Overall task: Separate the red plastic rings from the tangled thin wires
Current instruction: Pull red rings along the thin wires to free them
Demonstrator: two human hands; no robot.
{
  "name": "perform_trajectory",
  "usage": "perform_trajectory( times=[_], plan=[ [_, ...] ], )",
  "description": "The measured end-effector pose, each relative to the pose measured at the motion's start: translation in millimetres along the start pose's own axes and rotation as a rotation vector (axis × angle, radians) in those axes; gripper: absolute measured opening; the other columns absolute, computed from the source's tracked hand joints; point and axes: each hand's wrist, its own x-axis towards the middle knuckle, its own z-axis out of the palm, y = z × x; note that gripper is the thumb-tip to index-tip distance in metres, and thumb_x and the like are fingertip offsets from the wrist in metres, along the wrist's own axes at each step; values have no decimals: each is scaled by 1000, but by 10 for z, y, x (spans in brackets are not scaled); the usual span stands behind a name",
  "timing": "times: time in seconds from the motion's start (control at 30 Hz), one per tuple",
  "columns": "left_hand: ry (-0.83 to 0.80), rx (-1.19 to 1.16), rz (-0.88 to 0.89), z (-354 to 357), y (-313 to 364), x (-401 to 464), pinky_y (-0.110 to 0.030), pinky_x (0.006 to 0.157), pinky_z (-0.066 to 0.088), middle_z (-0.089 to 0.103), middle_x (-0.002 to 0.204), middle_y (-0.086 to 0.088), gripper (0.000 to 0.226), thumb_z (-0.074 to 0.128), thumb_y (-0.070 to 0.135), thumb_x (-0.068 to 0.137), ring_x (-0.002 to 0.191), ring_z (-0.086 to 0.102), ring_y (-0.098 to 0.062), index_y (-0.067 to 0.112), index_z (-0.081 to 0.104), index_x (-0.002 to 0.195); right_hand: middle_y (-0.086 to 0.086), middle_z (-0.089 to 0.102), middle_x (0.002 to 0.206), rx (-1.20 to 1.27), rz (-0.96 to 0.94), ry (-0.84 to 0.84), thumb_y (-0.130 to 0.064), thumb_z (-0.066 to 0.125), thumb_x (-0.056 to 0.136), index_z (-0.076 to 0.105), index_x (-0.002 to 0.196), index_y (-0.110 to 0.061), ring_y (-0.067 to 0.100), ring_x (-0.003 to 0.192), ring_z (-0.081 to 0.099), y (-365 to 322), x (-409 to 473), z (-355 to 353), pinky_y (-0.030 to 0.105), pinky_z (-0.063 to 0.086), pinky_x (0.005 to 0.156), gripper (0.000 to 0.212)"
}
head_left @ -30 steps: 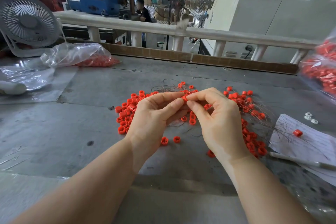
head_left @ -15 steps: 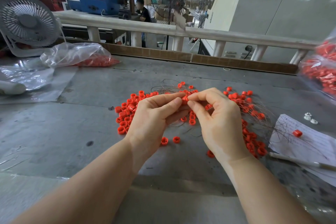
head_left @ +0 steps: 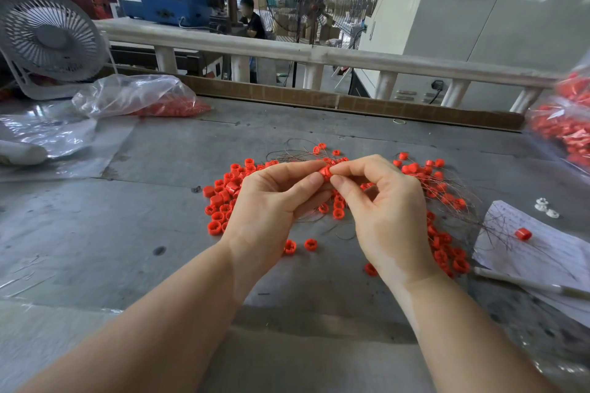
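Both hands, left (head_left: 271, 201) and right (head_left: 388, 214), pinching one red ring (head_left: 325, 173), its orientation unclear.

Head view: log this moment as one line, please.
left hand: pinches red ring | right hand: pinches same ring | loose rings: piled on table | wire tangle: right, rings caught

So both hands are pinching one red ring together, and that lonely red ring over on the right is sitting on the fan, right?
Not quite. Both the left hand and right hand do pinch one red ring, but the lonely ring sits on a sheet of paper, not the fan. The head view shows it.
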Motion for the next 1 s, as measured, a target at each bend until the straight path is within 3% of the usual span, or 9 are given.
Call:
perform_trajectory(
  times=[0.2, 0.43, 1.0],
  plan=[
    [5, 34, 37, 11, -7, -14, -16, 67, 54, 74, 81, -4, 17, 66, 15, 64, 78, 71, -12, 17, 77, 77, -2, 64, 77, -17, 7, 31, -3, 67, 82, 70, 82, -6, 7, 77, 58, -12, -11, 22, 7, 42, 68, 4],
    [17, 29, 15, 24, -4, -19, -16, 65, 54, 74, 78, -5, 16, 66, 15, 64, 73, 70, -11, 14, 77, 75, 2, 64, 77, -60, -65, 57, -4, 65, 82, 70, 80, -3, 14, 74, 61, -33, -17, 27, 25, 49, 70, 5],
    [51, 6, -21, -8, -6, 4, -18, 61, 55, 72, 70, -8, 12, 65, 13, 63, 61, 68, -12, 10, 75, 69, 8, 63, 76, -121, -171, 4, 1, 60, 81, 69, 79, 1, 22, 72, 61, -61, -9, 44, 34, 48, 67, 9]
  ],
)
